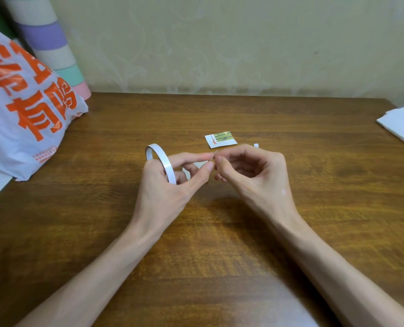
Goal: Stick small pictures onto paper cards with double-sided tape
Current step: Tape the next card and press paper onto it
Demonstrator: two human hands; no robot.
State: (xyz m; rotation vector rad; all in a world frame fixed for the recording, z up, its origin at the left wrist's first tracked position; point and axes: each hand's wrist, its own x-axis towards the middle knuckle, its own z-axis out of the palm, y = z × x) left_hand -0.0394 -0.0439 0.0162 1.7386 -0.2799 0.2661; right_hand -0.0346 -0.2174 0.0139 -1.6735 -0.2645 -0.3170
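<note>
**Forearms in, tape not yet laid**

Forearms reach across the wooden table. The left hand grips the double-sided tape roll, and the right hand pinches its loose end. A paper card lies half hidden beneath the hands, with the small picture just beyond. Tearing and sticking seemingly remain.

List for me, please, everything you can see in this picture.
table: one, brown, under everything.
bag: one, white and orange, far left.
striped roll: one, pastel, behind the bag.
paper stack: one, white, right edge.
picture: one, white and green, beyond the hands.
strip: one, white, right of the picture.
card: one, white, under the hands, mostly hidden.
tape roll: one, white, in the left hand.
left hand: one, holds the tape roll.
right hand: one, pinches the tape's end.
</note>
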